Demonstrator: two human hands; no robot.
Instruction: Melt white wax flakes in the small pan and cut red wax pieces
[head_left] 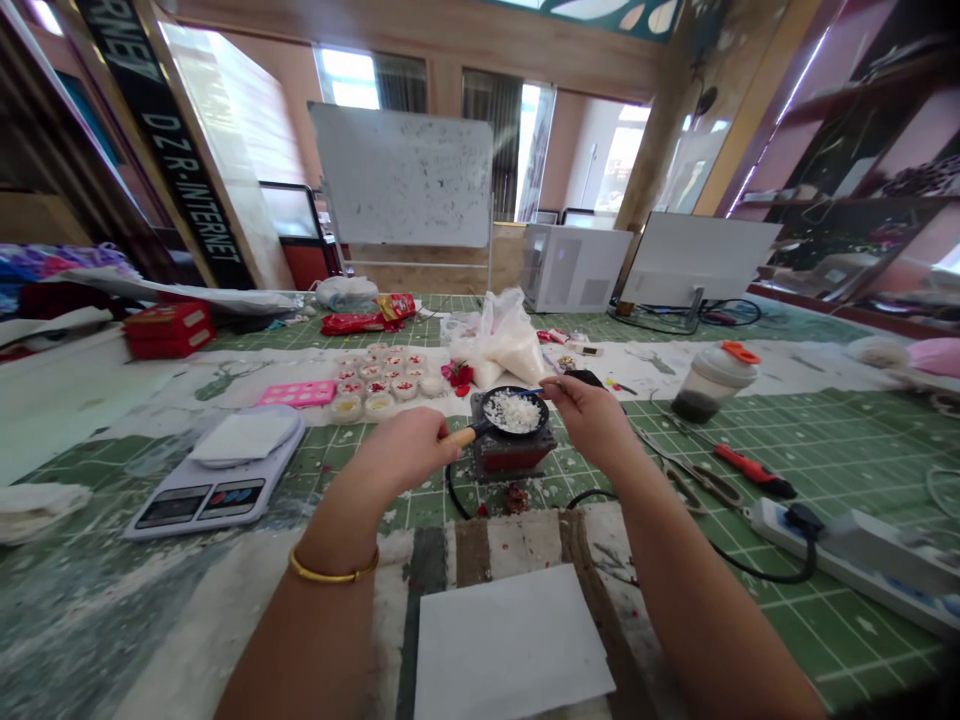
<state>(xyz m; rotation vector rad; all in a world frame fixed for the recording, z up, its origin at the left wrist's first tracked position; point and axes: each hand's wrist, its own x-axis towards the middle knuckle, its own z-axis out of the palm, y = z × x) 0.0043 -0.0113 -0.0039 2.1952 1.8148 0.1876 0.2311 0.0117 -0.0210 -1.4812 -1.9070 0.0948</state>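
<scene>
My left hand [409,448] is closed round the light wooden handle of a small black frying pan [487,428]. White flakes or granules [514,410] fill much of the pan, which sits on a small dark hot plate [517,458] with a reddish front. At the pan's right rim, my right hand [581,410] pinches a thin blue stick-like tool [534,391]; its tip reaches over the white flakes, and its kind is too small to tell. Behind the pan stands a clear plastic bag [499,345] of pale granules.
Left of the pan are several small cups [379,385] with red bits, a pink mould [298,393] and a kitchen scale [221,470]. To the right lie a shaker bottle [712,385], scissors [694,475], a red screwdriver [754,470] and a power strip [840,560]. White paper [514,645] lies in front.
</scene>
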